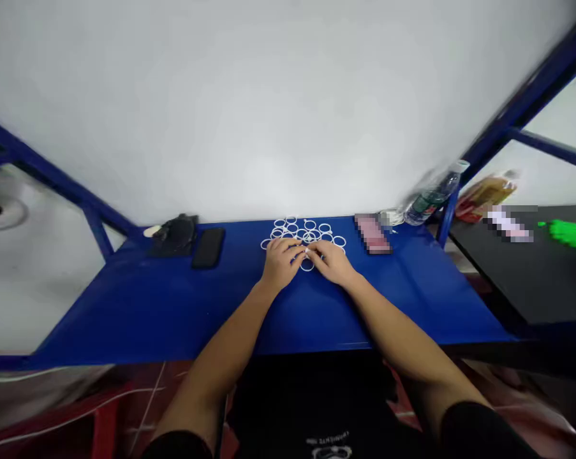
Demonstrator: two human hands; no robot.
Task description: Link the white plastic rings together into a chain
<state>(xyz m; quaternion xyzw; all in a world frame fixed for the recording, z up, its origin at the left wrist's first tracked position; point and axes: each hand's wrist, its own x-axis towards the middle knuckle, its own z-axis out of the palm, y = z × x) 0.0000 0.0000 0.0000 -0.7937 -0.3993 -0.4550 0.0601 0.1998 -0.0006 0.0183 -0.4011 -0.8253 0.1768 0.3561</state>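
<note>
Several thin white rings lie spread in a cluster on the blue table, near its far edge. My left hand rests palm down at the near edge of the cluster, fingers curled onto the rings. My right hand lies beside it, fingertips meeting the left hand's over one ring. Both hands' fingers are bent and pressed together at the tips; what they pinch is too small to make out.
A black phone and a dark bundle lie at the table's back left. A pink flat object and a lying plastic bottle are at the back right. A black table with a green item stands to the right.
</note>
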